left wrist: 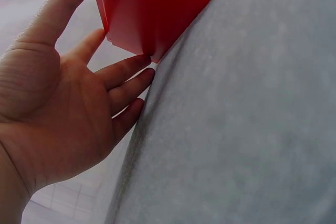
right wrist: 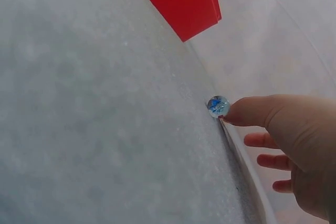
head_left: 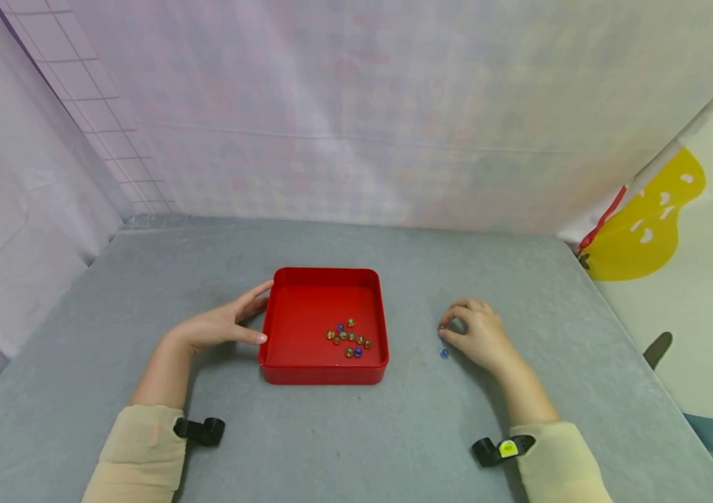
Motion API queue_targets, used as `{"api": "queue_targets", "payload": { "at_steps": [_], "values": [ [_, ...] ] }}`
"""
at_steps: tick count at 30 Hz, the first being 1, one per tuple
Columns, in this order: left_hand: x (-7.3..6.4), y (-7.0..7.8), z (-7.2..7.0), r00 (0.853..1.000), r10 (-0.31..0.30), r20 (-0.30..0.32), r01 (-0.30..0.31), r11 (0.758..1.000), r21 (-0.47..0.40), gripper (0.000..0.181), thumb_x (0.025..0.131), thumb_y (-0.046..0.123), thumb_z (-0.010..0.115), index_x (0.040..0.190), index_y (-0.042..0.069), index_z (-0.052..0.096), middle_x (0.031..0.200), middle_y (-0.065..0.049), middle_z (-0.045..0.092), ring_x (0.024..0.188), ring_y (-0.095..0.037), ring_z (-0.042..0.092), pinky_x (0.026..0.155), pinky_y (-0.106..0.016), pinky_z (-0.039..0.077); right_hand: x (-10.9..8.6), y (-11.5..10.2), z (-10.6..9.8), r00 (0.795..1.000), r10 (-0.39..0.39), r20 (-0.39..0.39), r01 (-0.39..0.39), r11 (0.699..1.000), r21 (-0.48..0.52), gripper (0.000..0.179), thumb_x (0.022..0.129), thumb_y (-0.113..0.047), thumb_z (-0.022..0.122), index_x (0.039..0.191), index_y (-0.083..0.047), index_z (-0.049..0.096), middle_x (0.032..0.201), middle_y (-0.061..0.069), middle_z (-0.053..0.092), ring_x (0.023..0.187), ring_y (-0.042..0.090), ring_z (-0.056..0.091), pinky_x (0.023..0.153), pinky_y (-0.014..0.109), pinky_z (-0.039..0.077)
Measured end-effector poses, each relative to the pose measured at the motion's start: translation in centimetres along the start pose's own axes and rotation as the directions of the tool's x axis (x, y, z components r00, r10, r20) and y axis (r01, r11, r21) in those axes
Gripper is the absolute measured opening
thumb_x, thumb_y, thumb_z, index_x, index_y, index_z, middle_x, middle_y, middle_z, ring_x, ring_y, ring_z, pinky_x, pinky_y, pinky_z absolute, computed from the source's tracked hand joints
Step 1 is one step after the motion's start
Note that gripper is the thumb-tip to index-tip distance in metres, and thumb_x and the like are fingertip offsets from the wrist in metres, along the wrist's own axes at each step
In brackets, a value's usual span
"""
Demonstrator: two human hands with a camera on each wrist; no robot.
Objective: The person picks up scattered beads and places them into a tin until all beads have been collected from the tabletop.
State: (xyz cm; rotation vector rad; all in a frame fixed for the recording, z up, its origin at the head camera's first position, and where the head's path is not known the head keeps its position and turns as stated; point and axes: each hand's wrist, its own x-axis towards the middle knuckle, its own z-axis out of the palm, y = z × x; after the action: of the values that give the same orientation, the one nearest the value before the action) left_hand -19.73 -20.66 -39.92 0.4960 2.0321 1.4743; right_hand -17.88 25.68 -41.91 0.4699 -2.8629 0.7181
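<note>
A square red tray (head_left: 325, 375) stands on the grey table, with several amber-green and blue glass marbles (head_left: 351, 337) in its near right part. My left hand (head_left: 221, 325) rests against the tray's left wall, fingers spread and thumb at the rim. Right of the tray, my right hand (head_left: 478, 332) pinches what looks like a small brownish marble between thumb and index finger; their tips hide most of it. Just below these fingertips lies a clear marble with a blue swirl (head_left: 444, 353) on the table. In the right wrist view this clear marble (right wrist: 218, 106) appears beside the thumb tip.
Grey cloth covers the table (head_left: 419, 433). A pale curtain (head_left: 394, 126) hangs along the back, and another white sheet (head_left: 10, 209) hangs at the left. On the right side is a pale cloth with a yellow printed shape (head_left: 645, 237).
</note>
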Motion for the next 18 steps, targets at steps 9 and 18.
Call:
{"api": "queue_targets", "payload": {
  "at_steps": [9,18],
  "values": [
    [0.02,0.04,-0.02,1.0,0.0,0.004,0.0,1.0,-0.006,0.095,0.087,0.013,0.07,0.155,0.023,0.005,0.158,-0.017,0.006,0.143,-0.035,0.003,0.106,-0.064,0.013,0.03,-0.37,-0.21,1.0,-0.016,-0.013,0.016,1.0,-0.001,0.01,0.083,-0.017,0.076,0.089,-0.012,0.069,0.116,0.02,0.057,0.113,0.043,0.044,0.095,0.064,0.025],
    [0.05,-0.06,-0.04,1.0,0.0,-0.001,0.0,1.0,0.004,0.094,0.088,0.013,0.07,0.155,0.025,0.006,0.158,-0.016,0.006,0.143,-0.035,0.003,0.106,-0.065,0.014,0.12,-0.79,-0.38,0.999,-0.033,-0.026,0.033,0.999,0.0,0.011,0.082,-0.017,0.076,0.09,-0.013,0.069,0.119,0.021,0.057,0.115,0.043,0.043,0.096,0.064,0.024]
  ]
}}
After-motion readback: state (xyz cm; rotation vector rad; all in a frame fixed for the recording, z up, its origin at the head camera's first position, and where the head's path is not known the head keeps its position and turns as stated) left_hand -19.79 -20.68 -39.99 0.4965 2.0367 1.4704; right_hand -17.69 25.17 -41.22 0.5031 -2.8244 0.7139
